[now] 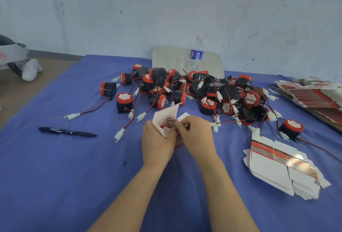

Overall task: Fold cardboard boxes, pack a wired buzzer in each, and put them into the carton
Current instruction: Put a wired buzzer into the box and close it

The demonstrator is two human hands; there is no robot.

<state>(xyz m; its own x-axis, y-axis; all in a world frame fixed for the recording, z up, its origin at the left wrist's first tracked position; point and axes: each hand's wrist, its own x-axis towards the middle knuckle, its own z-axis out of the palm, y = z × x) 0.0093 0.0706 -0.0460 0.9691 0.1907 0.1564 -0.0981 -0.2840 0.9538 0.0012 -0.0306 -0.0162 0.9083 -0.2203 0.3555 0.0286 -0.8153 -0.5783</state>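
blue cloth, soft and a little wrinkled, covers the worktop, and behind it stands a pale, stained wall. near the middle the left hand is curled around a small white box of thin card. it holds the box with the open mouth turned up and away, so that the inside can be reached. the top flap stands up like a pointed sail, so it does not block the opening. the right hand has its fingers bent together at the mouth of the box and seems to pinch the red and black wire, pressing the loop down. i judge that a buzzer is already inside, because a red round edge shows there. the step is to tuck the wire in before the flap closes.

behind the hands lies a loose pile of buzzers. they are short black cylinders of hard plastic with red caps, and their thin wires end in white plugs and are tangled together. a stack of flat boxes, glossy white with a red band, lies near the right hand, i think for easy reach. a bigger stack is at the far right edge. a black pen lies to the left, and a clear plastic bottle stands at the back. the carton i cannot find with certainty.
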